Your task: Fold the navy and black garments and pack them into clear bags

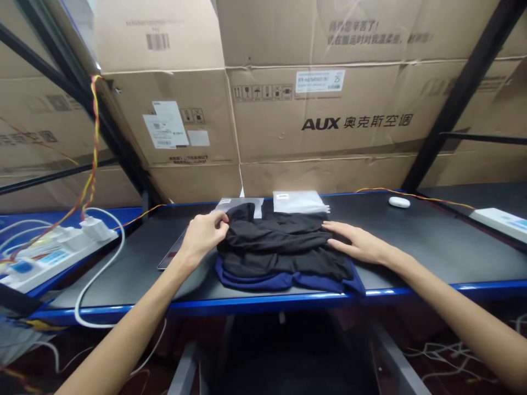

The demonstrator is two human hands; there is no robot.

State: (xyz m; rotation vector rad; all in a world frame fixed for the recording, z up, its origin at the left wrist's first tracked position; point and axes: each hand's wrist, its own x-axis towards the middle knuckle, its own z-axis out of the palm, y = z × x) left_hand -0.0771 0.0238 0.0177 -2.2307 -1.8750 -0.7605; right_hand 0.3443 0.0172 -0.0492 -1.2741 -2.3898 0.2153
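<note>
Black cloth (pixel 284 241) lies folded and wrinkled in the middle of the dark tabletop, on top of dark blue cloth (pixel 272 281) that shows along its front edge. At the black cloth's upper left corner, my left hand (pixel 206 233) pinches the fabric between thumb and fingers. My right hand (pixel 356 241) rests on the right side of the black cloth, its fingers spread and pointing left. Behind the cloth are two flat plastic packets, a grey one (pixel 224 204) on the left and a white one (pixel 298 201) on the right.
A thin flat device (pixel 171 252) lies left of the cloth, partly behind my left forearm. Power strips stand at the left (pixel 53 260) and right (pixel 502 222). A white cable (pixel 99 274) loops over the front edge. A small white case (pixel 399 202) sits back right. Cardboard (pixel 329 142) walls the back.
</note>
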